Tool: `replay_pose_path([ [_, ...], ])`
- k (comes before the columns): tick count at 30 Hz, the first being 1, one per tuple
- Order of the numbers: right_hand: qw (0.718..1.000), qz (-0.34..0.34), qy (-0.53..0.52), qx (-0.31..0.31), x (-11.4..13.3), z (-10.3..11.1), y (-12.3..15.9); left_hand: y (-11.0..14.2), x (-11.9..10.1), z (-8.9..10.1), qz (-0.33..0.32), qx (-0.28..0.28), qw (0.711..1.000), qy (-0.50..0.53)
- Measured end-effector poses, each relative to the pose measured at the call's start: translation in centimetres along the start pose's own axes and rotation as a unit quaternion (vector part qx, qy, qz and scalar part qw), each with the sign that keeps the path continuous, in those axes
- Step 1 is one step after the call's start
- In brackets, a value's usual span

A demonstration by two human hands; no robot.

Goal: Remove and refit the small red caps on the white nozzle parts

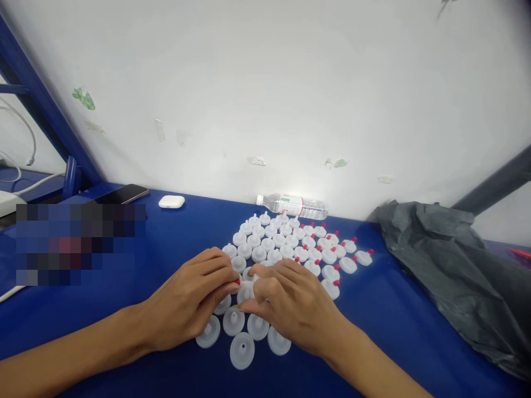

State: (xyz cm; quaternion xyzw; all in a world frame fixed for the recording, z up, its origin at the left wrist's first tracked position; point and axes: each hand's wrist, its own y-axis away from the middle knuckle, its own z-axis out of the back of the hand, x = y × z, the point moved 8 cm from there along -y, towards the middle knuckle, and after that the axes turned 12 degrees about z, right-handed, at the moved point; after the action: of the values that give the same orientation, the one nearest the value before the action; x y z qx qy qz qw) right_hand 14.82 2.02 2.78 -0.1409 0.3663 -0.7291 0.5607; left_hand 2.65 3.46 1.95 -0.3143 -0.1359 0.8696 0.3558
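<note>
Several white plastic caps [269, 243] lie in rows on the blue table [394, 309]. Those on the right carry small red tips [334, 256]; those on the left and nearest me [241, 350] have none. My left hand [193, 301] and my right hand [290, 301] meet over the near rows, fingers curled. Between their fingertips they pinch one white cap [245, 288], with a small red tip showing at my left fingertips.
A clear water bottle [292, 205] lies on its side against the white wall. A crumpled grey plastic bag [452, 265] covers the right side. A phone [124, 194] and a white earbud case [171, 202] sit at the back left beside a blue frame post.
</note>
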Motion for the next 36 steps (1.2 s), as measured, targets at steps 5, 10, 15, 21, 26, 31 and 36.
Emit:
replay_pose_path([
  [5,1.000,0.013,-0.009,-0.003,0.2,0.0,0.1,0.2,0.2,-0.7,0.019,0.047,0.998,0.026],
  [10,0.999,0.033,-0.014,-0.021,0.3,0.4,-0.3,0.3,0.0,-1.0,0.020,0.065,0.997,0.034],
  [15,0.999,0.049,0.008,-0.019,0.9,0.7,-0.7,0.2,-0.2,-0.8,0.017,0.060,0.997,0.037],
  [21,0.997,0.065,0.051,0.013,2.0,0.8,-0.9,0.4,-0.5,-0.5,0.024,0.044,0.997,0.050],
  [26,0.990,0.095,0.100,0.016,2.8,0.8,-0.9,0.4,-0.7,-0.5,0.031,0.030,0.998,0.056],
  [31,0.988,0.107,0.109,0.005,3.1,0.9,-0.9,0.4,-1.0,-0.4,0.027,0.026,0.997,0.064],
  [36,0.988,0.102,0.112,0.001,3.2,0.9,-1.0,0.6,-0.9,-0.4,0.047,0.009,0.997,0.062],
])
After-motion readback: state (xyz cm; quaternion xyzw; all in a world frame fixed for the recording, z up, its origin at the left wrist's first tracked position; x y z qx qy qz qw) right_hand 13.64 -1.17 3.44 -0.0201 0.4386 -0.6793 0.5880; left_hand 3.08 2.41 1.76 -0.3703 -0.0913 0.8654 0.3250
